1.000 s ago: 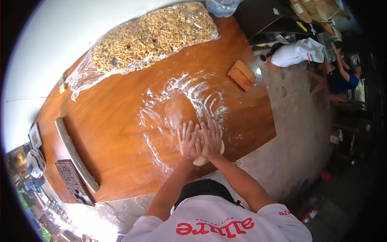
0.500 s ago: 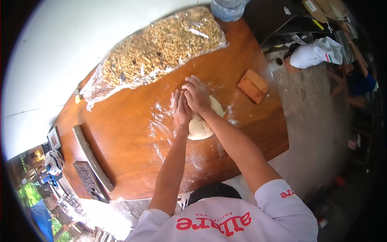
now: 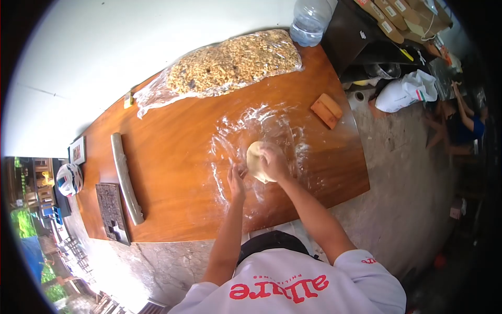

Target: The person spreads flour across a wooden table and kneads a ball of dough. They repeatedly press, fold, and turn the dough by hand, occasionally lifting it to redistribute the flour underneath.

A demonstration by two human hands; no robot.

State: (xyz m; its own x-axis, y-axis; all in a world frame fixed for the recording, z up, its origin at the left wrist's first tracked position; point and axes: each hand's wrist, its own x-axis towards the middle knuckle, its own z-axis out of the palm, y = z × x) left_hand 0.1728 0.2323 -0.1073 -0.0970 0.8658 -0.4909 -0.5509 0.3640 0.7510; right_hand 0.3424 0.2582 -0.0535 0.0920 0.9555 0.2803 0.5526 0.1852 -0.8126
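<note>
A pale lump of dough [image 3: 254, 161] lies on the floured part of the wooden table [image 3: 178, 172]. My right hand [image 3: 274, 162] wraps over the dough's right side, its fingers curled onto the top. Just left of the dough is my left hand [image 3: 236, 180], fingers apart and holding nothing. White flour [image 3: 261, 118] is smeared around both hands and beyond the dough.
A plastic-wrapped slab of brown crumbly pieces [image 3: 235, 63] lies along the back edge, beside a large clear bottle [image 3: 309, 23]. An orange-brown block [image 3: 327, 111] sits at right. A long grey roll [image 3: 125, 178] and a dark carved panel [image 3: 111, 209] lie at left.
My hands were pressed together over the far-left side of the dough; now they are apart and nearer me. The dough looks smaller and more gathered. The view has shifted.
</note>
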